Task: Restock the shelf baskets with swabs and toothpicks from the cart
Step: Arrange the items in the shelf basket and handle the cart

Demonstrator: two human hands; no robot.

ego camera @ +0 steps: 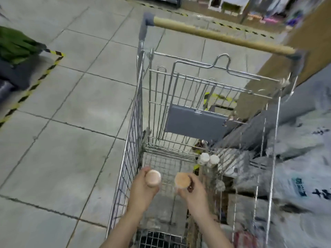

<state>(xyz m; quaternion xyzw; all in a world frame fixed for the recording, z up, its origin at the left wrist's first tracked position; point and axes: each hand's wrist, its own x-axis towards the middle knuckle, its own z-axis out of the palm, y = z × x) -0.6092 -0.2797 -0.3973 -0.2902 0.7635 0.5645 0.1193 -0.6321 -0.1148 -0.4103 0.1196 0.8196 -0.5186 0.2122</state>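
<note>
Two hands reach down into the cart (136, 108), each curled round a small tub. The left hand (141, 188) grips a tub with a pale pink lid (153, 177) close to the cart's left wall; the right hand (192, 192) grips one with an orange lid (182, 180) just beside it, nearer the middle. The tubs are apart, not touching. Two white-capped tubs (209, 159) stand together against the cart's right wall, beyond the right hand. The wooden handle (222, 35) runs across the cart's far end, above a folded grey flap (195, 123). Grey tiles (62, 122) lie to the left.
</note>
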